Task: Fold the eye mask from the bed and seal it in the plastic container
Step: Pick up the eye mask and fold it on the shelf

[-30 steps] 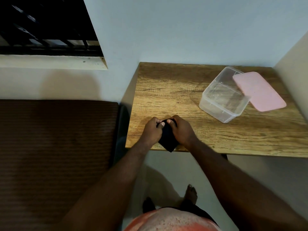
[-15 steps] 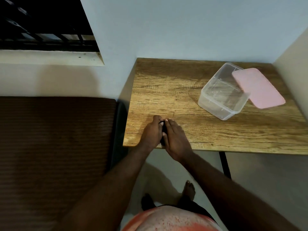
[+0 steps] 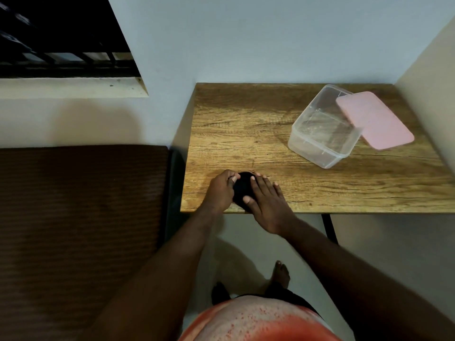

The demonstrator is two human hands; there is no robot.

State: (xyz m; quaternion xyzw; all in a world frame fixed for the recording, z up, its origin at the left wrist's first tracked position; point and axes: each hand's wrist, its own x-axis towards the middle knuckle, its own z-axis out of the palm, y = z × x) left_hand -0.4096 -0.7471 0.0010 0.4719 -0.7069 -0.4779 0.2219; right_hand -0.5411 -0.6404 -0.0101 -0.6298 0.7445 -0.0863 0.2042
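Pressing down on a small black eye mask (image 3: 242, 189), both hands sit near the front left corner of the wood tabletop (image 3: 246, 134). The mask is a dark folded lump btwn the two hands, lying on the wood close to the front edge.

L hand (image 3: 220, 190): fingers curled, tips on the mask's left side, holding it there. R hand (image 3: 267, 205): lies flat, fingers straight & close together. Its thumb is on the near part of the mask and its first finger on the mask's right side.

Far right on the tabletop stands a clear plastic container (image 3: 317, 146), top open. You can see thru its walls, and the wood grain shows thru the bottom. A pink lid (image 3: 374, 120) is tilted, w/ one edge up on the container's right rim and the rest sloping down to the right. The container & the mask are well apart.

A brown bed (image 3: 81, 205) sits just beside the tabletop on the left. A window (image 3: 61, 38) w/ dark bars is up top left. Bare feet (image 3: 280, 273) stand on the floor below.
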